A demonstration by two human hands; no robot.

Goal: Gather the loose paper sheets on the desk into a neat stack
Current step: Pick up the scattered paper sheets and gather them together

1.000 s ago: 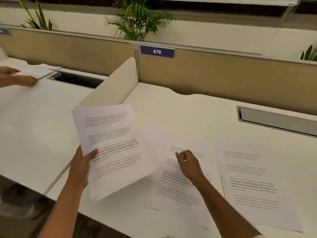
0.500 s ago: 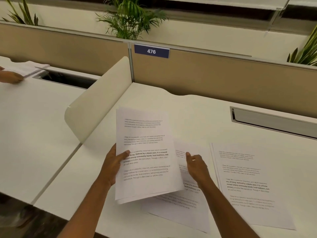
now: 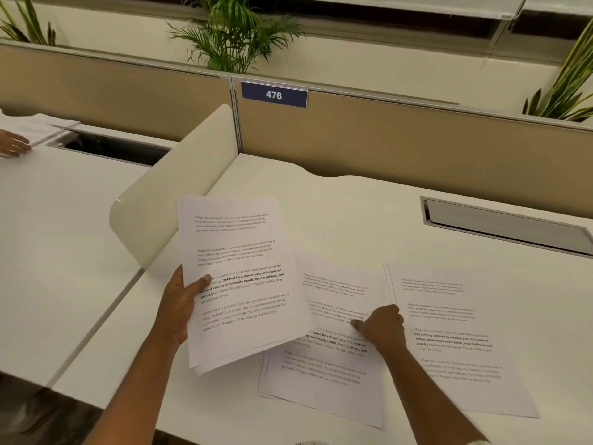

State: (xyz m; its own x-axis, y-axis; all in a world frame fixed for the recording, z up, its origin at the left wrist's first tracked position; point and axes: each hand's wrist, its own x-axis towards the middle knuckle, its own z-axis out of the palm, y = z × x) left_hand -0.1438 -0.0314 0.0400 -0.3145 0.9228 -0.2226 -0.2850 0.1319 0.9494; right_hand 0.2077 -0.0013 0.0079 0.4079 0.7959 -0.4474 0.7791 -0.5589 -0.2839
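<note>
My left hand (image 3: 179, 303) grips a bundle of printed white sheets (image 3: 237, 252) by its left edge, thumb on top, and holds it tilted above the white desk (image 3: 353, 213). The bundle's lower right corner overlaps a small pile of printed sheets (image 3: 324, 380) lying askew in the middle of the desk. My right hand (image 3: 383, 327) rests on that pile near its right edge, with curled fingers pinching the top sheet. To the right, another set of printed sheets (image 3: 455, 348) lies flat, untouched.
A rounded cream divider (image 3: 179, 194) separates this desk from the neighbouring one on the left. There, another person's hand (image 3: 12, 146) rests by some papers. A metal cable tray (image 3: 503, 224) sits at the back right, below the tan partition (image 3: 417, 139).
My left hand has carried the bundle rightwards until it overlaps the middle pile. My right hand has slid from the pile's upper middle towards its right edge and curled its fingers.
</note>
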